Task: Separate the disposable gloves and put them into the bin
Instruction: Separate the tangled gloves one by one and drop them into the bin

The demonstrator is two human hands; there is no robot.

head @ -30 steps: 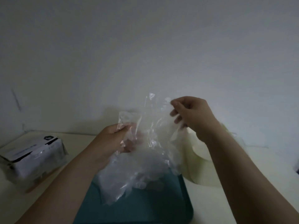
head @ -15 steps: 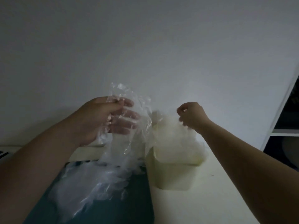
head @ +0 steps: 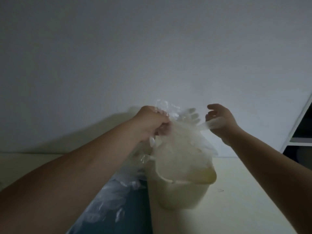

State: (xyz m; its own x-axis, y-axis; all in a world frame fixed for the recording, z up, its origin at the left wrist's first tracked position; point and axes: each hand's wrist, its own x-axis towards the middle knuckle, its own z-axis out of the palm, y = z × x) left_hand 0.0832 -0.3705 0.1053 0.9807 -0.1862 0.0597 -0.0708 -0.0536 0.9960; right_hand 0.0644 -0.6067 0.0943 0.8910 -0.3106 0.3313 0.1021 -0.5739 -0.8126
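- The left hand [head: 152,123] has moved over from the blue tray [head: 135,215] to the bin [head: 182,196]. A moment ago its fingers were loose. Now they squeeze tight round the bunch of gloves [head: 182,149].
- The bunch now hangs right over the bin's mouth, so a glove looks ready to drop in.
- The right hand [head: 219,120] was pinching before. Now its fingers are looser. A blurry strip of glove crosses it, and I cannot tell if it holds it.
- Count: two hands, one bin, one blue tray. More gloves [head: 109,200] lie on the tray. They are see-through and stuck together, so I cannot count them.
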